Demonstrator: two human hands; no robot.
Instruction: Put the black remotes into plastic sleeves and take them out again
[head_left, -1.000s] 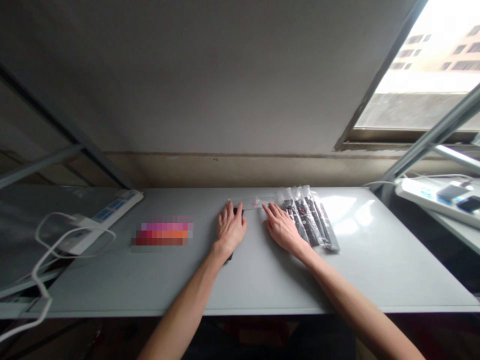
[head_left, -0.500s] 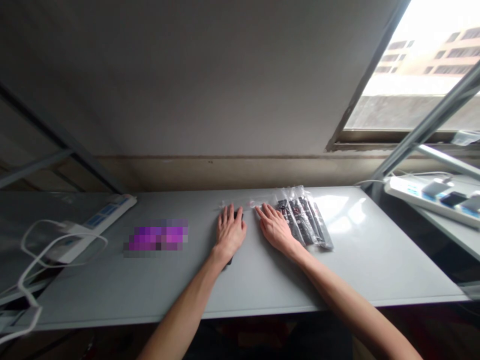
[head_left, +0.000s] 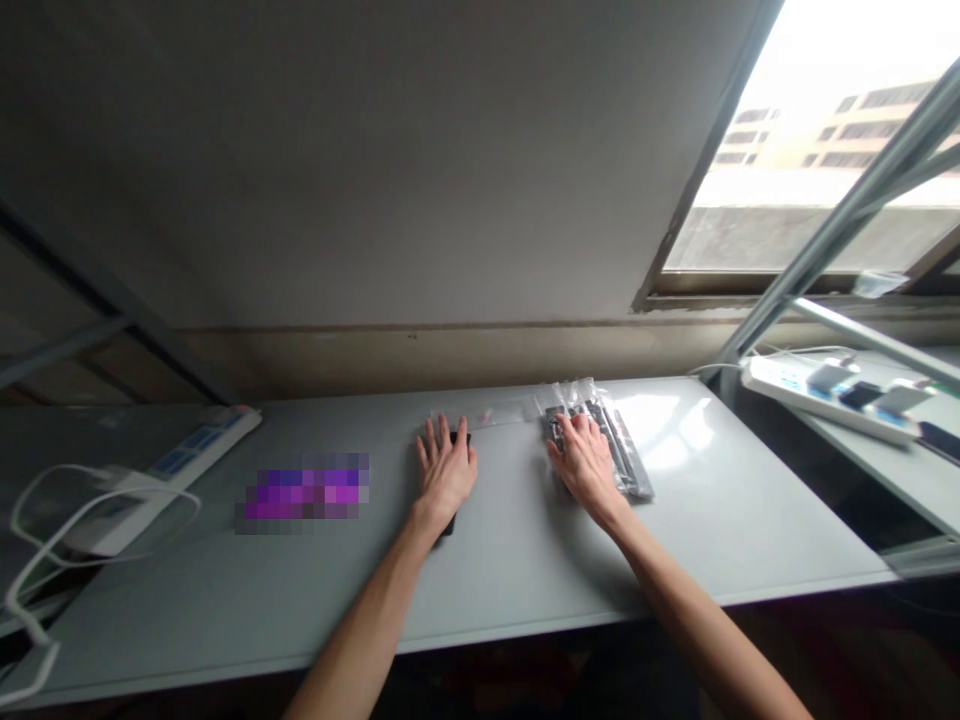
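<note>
My left hand (head_left: 448, 471) lies palm down with its fingers spread, over a long dark object (head_left: 448, 532) on the grey table. Most of that object is hidden; it looks like a remote control. Just beyond the fingertips a clear plastic bag (head_left: 501, 413) lies flat. My right hand (head_left: 585, 457) is on the left part of a row of long black remote-like items in clear bags (head_left: 626, 455). Its thumb and fingers are apart and slightly bent, touching the nearest bags. Whether they pinch any plastic is not visible.
A pixelated purple patch (head_left: 304, 492) covers something left of my hands. A white power strip (head_left: 176, 470) with a looped white cable stands at the table's left edge. Another power strip with plugs (head_left: 832, 395) is at the right, beyond a metal frame bar (head_left: 840, 240).
My right hand has moved right, from beside the bagged items onto them. My left hand stays over the dark object, its fingers spread wider. The view has turned slightly right.
</note>
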